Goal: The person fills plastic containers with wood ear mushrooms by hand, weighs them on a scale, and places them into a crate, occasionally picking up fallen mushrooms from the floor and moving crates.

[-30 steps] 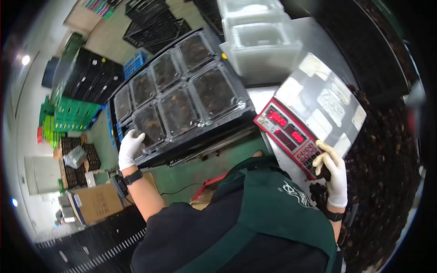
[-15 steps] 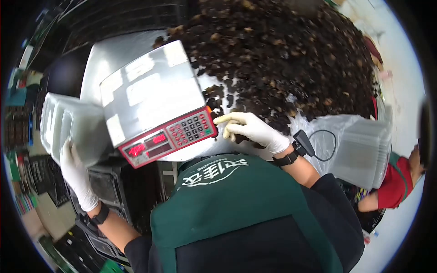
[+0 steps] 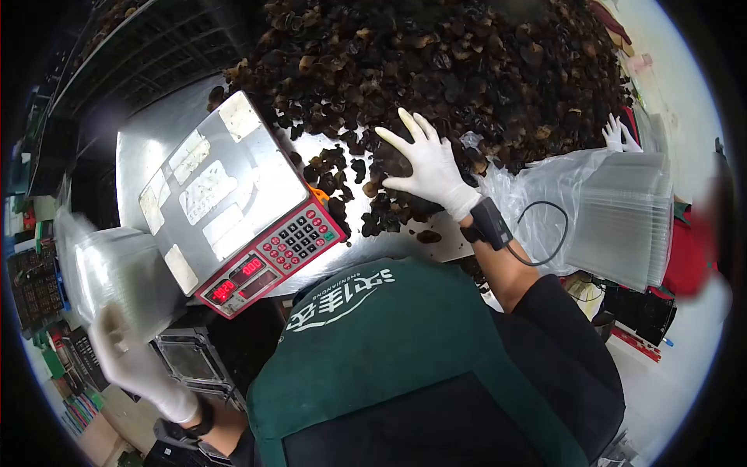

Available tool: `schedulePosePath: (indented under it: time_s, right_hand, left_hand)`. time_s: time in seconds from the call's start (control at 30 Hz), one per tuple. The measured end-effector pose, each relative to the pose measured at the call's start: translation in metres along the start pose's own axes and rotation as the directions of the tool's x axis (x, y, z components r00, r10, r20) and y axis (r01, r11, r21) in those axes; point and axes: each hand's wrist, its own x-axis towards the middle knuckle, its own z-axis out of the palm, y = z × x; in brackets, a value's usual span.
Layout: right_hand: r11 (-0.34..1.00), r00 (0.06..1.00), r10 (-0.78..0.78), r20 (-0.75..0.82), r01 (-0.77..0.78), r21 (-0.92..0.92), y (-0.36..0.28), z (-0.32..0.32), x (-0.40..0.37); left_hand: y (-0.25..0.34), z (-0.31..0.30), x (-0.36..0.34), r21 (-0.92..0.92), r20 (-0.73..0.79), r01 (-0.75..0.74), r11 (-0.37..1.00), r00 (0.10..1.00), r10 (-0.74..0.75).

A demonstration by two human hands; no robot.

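Note:
My right hand (image 3: 430,167), in a white glove, is spread with nothing in it, above the near edge of a large heap of wood ear mushrooms (image 3: 436,70). Left of it stands a digital scale (image 3: 226,183) with a metal platform, red keypad and lit red digits; nothing lies on its platform. My left hand (image 3: 136,362), also gloved, is at the lower left, just below a stack of clear plastic trays (image 3: 128,268). Motion smears its fingers, so I cannot make out whether they touch the trays.
More clear plastic trays (image 3: 622,218), partly in a plastic bag (image 3: 537,191), are stacked at the right. Beyond them shows another person's gloved hand (image 3: 620,135). Dark crates (image 3: 191,354) stand below the scale. The metal table (image 3: 136,171) shows around the scale.
My right hand has moved from beside the scale's keypad up toward the mushrooms, its fingers spreading. My left hand has dropped lower from the tray stack. The view has shifted, and another person's gloved hand now shows.

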Motion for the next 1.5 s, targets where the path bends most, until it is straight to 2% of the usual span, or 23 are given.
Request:
schedulePosePath:
  time_s: [0.03,0.1,0.13,0.23,0.27,0.37,0.43,0.5,0.57,0.6,0.63,0.7,0.77,0.8,0.97,1.03,1.07,1.1,1.2,1.3,1.37,1.4,1.5]
  right_hand:
    - [1.000,0.999,-0.015,-0.037,0.014,-0.013,0.004,0.005,0.003]
    - [0.998,0.993,-0.050,-0.108,0.047,-0.038,0.014,0.017,0.010]
    - [0.996,0.984,-0.069,-0.167,0.058,-0.069,0.014,0.021,0.009]
    - [0.987,0.981,-0.160,-0.110,0.155,-0.052,0.022,0.028,0.007]
    - [0.980,0.965,-0.197,-0.175,0.194,-0.037,0.025,0.023,0.011]
    - [0.985,0.977,-0.117,-0.177,0.137,0.104,0.033,0.027,0.025]
    - [0.967,0.992,-0.060,-0.112,0.085,0.240,0.030,0.022,0.036]
    - [0.933,0.977,-0.106,-0.184,0.162,0.321,0.037,0.026,0.049]
    - [0.841,0.991,-0.044,-0.124,0.103,0.530,0.039,0.019,0.059]
    - [0.729,0.996,0.070,0.053,-0.087,0.679,0.045,0.019,0.066]
    - [0.630,0.998,0.048,0.039,-0.060,0.774,0.046,0.015,0.071]
    - [0.478,0.967,0.148,0.210,-0.256,0.840,0.050,0.004,0.084]
    - [0.176,0.943,0.120,0.309,-0.326,0.929,0.047,0.000,0.096]
    - [0.102,0.937,0.123,0.326,-0.339,0.935,0.037,-0.005,0.098]
    - [0.598,0.987,0.051,0.155,-0.154,0.787,0.007,-0.012,0.106]
    - [0.910,0.972,-0.112,-0.205,0.184,0.371,0.023,0.005,0.106]
    - [0.979,0.979,-0.057,-0.197,0.093,0.179,0.020,-0.004,0.101]
    - [0.994,0.982,0.034,-0.187,-0.015,0.105,0.021,-0.008,0.101]
    - [0.997,0.980,0.032,-0.199,-0.016,0.079,0.048,0.003,0.103]
    - [0.998,0.999,-0.025,0.042,0.022,0.059,0.030,0.009,0.092]
    - [1.000,0.994,-0.023,0.110,0.021,0.014,0.018,0.010,0.091]
    - [1.000,1.000,-0.008,0.004,0.008,0.008,0.016,0.014,0.092]
    - [0.993,0.999,-0.031,-0.026,0.034,0.109,0.042,0.030,0.111]
  left_hand:
    - [0.017,0.011,-0.010,-0.008,0.091,-0.067,0.998,0.994,0.067]
    - [0.030,0.055,-0.025,-0.091,0.078,-0.343,0.935,0.933,0.350]
    - [0.041,0.070,-0.032,-0.102,0.165,-0.359,0.928,0.913,0.372]
    - [0.053,0.107,-0.051,-0.086,0.423,-0.390,0.917,0.819,0.388]
    - [0.064,0.106,-0.053,-0.155,0.455,-0.321,0.934,0.816,0.356]
    - [0.102,0.070,-0.035,-0.212,0.367,-0.370,0.904,0.828,0.425]
    - [0.121,0.035,-0.018,-0.462,0.358,-0.298,0.835,0.799,0.483]
    - [0.156,-0.003,0.005,-0.716,0.429,-0.219,0.663,0.611,0.665]
    - [0.195,-0.025,-0.005,-0.729,0.421,-0.223,0.647,0.598,0.682]
    - [0.210,-0.031,-0.011,-0.734,0.404,-0.253,0.630,0.583,0.705]
    - [0.217,-0.033,-0.017,-0.734,0.392,-0.281,0.618,0.568,0.724]
    - [0.224,-0.034,-0.025,-0.731,0.369,-0.324,0.600,0.552,0.748]
    - [0.221,-0.036,-0.027,-0.724,0.357,-0.353,0.592,0.542,0.761]
    - [0.218,-0.037,-0.028,-0.721,0.357,-0.359,0.593,0.541,0.762]
    - [0.185,-0.040,-0.016,-0.691,0.341,-0.350,0.632,0.614,0.712]
    - [0.160,-0.038,-0.007,-0.654,0.333,-0.315,0.688,0.696,0.636]
    - [0.148,-0.038,-0.005,-0.628,0.337,-0.279,0.726,0.744,0.578]
    - [0.136,-0.037,-0.006,-0.594,0.326,-0.240,0.768,0.801,0.502]
    - [0.097,-0.014,-0.018,-0.455,0.379,0.064,0.888,0.917,0.128]
    - [0.065,0.018,-0.041,-0.416,0.527,0.395,0.820,0.839,-0.137]
    - [0.055,0.031,-0.056,-0.391,0.587,0.444,0.806,0.795,-0.153]
    - [0.049,0.039,-0.063,-0.409,0.604,0.476,0.779,0.781,-0.160]
    - [0.041,0.056,-0.070,-0.436,0.612,0.545,0.716,0.763,-0.208]
